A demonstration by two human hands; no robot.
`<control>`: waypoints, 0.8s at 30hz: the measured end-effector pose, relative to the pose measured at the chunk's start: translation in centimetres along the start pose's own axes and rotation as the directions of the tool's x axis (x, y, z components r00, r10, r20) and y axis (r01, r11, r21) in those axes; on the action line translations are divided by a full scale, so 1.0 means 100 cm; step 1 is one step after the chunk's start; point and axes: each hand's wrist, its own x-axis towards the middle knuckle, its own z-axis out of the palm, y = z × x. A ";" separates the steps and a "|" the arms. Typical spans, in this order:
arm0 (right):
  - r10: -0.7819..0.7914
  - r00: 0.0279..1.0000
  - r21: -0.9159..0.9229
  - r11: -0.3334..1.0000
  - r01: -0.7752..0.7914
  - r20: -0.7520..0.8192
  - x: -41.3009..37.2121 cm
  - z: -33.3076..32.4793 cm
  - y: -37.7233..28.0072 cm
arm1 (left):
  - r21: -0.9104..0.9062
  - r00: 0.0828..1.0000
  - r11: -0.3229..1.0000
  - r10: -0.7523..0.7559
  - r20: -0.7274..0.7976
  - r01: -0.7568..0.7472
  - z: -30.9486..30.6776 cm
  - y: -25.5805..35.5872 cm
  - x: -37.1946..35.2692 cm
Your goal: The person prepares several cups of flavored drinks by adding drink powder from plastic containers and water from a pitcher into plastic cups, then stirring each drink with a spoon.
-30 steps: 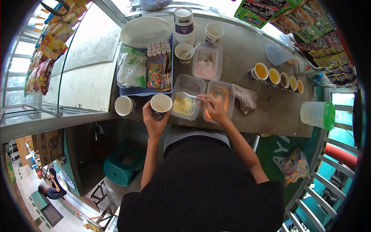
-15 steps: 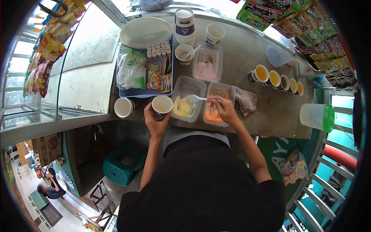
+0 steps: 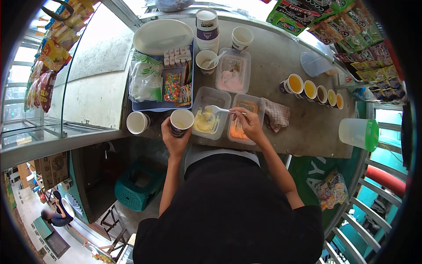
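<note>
My left hand is wrapped round a paper cup near the table's front edge; a little pale stuff shows at its bottom. In my right hand is the handle of a white plastic spoon. The spoon's bowl is down in a clear tub of yellow powder. Below my right hand stands a tub of orange powder. Behind these is a tub of pink powder. Another paper cup sits left of my left hand.
A blue tray holds plastic bags, candies and sachets. Stacked cups and a cup with a spoon stand behind. A checked cloth lies right of the tubs, then several filled cups and a green-lidded container. A person is far left.
The spoon's bowl has dipped lower into the yellow powder, and my right hand has shifted slightly left. My left hand still holds the cup. The whole view has moved slightly.
</note>
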 end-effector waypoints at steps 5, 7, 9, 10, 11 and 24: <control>-0.071 0.975 -0.096 0.991 0.093 0.213 -0.001 0.011 -0.009 | -0.001 1.000 1.000 -0.012 -0.006 0.012 0.000 0.003 -0.001; -0.151 0.953 -0.065 0.983 0.173 0.261 0.000 0.012 -0.013 | -0.020 1.000 1.000 -0.011 -0.019 0.010 0.000 0.005 -0.001; -0.160 0.963 -0.051 0.983 0.175 0.215 0.006 0.007 -0.013 | -0.028 0.999 0.999 -0.018 -0.032 0.017 -0.001 0.007 0.000; -0.161 0.963 -0.051 0.983 0.175 0.215 0.007 0.007 -0.014 | -0.039 0.999 0.999 -0.025 -0.041 0.024 -0.001 0.008 0.000; -0.066 0.982 -0.106 0.991 0.086 0.180 0.007 0.008 -0.016 | -0.039 0.999 0.999 -0.025 -0.041 0.023 -0.001 0.007 0.000; 0.155 0.978 0.066 0.984 -0.165 0.139 -0.016 0.038 0.000 | -0.010 0.996 0.999 -0.038 -0.075 0.037 0.000 0.007 -0.008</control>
